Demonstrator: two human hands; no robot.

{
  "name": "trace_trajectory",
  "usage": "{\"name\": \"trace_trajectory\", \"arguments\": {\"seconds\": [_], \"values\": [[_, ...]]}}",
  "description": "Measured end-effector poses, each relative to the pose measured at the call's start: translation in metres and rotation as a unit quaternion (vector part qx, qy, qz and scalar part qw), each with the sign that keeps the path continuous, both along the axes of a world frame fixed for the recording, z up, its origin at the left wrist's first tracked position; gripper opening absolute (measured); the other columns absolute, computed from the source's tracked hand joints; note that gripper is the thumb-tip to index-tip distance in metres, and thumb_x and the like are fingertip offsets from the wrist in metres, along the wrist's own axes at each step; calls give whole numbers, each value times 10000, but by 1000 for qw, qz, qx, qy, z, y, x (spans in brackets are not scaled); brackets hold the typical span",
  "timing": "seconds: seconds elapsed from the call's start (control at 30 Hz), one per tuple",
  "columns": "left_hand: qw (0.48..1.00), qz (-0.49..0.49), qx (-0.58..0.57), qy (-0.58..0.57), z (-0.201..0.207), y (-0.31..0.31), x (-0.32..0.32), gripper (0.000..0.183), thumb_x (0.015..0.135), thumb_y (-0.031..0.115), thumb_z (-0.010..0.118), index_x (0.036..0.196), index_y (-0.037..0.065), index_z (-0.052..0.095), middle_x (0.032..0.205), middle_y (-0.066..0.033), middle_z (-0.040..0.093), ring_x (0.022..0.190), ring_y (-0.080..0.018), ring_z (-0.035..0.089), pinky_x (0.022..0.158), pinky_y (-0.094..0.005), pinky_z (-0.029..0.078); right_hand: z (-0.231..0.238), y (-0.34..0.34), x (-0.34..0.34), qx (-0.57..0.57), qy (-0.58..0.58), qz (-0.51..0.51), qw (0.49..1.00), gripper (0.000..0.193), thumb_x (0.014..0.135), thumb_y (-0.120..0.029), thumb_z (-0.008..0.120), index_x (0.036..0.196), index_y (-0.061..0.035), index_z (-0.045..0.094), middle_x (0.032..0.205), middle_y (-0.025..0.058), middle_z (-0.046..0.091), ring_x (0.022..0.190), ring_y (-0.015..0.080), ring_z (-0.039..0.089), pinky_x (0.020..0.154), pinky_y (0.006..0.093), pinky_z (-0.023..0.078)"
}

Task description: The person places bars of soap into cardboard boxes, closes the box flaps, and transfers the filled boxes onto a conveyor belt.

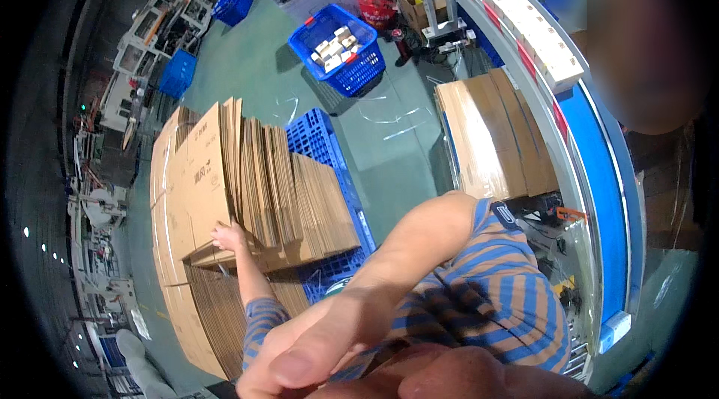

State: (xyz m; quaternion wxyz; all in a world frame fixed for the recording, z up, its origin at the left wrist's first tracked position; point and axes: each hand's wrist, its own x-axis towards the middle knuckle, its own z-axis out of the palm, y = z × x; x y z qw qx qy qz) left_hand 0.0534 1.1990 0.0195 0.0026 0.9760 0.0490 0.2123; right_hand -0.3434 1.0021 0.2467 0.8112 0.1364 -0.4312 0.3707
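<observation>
My left hand [228, 236] reaches out to a bundle of flattened cardboard boxes and has its fingers closed on the edge of the front flattened cardboard box [201, 167], which leans upright against the others. Behind that one, several more flattened boxes [262, 174] stand on edge in a row. Another layer of flattened boxes [225, 309] lies beneath them, on a blue plastic pallet [308, 133]. Raised close to the camera, my right hand [314, 354] shows its thumb, while most of its fingers are hidden. Nothing can be made out in it.
A blue crate [348, 73] with small pale boxes stands on the floor ahead. To the right, a curved conveyor [599, 167] carries a row of white boxes [524, 24]. Strapped cardboard [487, 137] stands beside it. A person [644, 47] is at the far right.
</observation>
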Motion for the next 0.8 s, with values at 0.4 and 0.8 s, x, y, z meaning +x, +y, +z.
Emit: {"name": "trace_trajectory", "arguments": {"seconds": [0.4,0.8], "values": [[865,-300,-13,-402,118,-170,104,160,852,275,590,949,182,676,870,-25,653,836,-268,600,781,-452,413,-7,-115,78,-46,-176,-239,954,729,881,-630,310,1205,11,433,1073,96,552,980,180,536,836,290,410],[478,-725,-365,-337,194,-533,116,212,832,248,682,763,49,655,690,-55,617,589,-160,565,606,-291,448,-69,-292,153,-403,77,-807,426,872,830,-643,389,1343,61,362,1359,209,421,1245,303,430,1023,381,341]]}}
